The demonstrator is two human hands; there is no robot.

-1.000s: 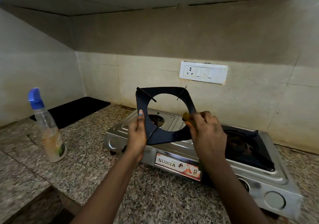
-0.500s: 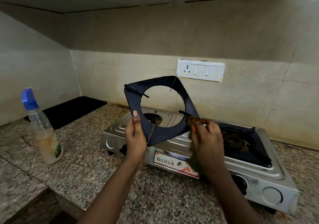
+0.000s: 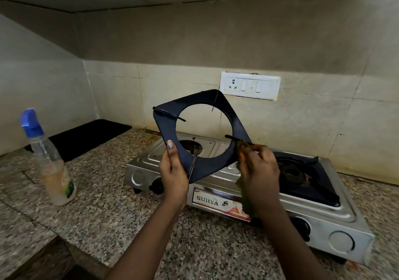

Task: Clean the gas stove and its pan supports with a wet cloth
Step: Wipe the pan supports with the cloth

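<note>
A steel two-burner gas stove [image 3: 218, 150] stands on the granite counter. My left hand [image 3: 173, 171] grips the lower left edge of a black square pan support [image 3: 220, 162], held tilted in the air above the left burner [image 3: 190, 147]. My right hand [image 3: 258, 169] is closed on a dark greenish cloth [image 3: 245, 202] and presses it against the support's right corner. A second black pan support [image 3: 319, 187] lies in place over the right burner.
A spray bottle [image 3: 50, 161] with a blue cap stands on the counter at left. A black mat [image 3: 86, 137] lies in the back left corner. A white switch and socket plate [image 3: 250, 85] is on the tiled wall behind the stove.
The pan support has been turned in my hands, its top corner swinging right. My right hand with the cloth has slid lower along the support's right edge.
</note>
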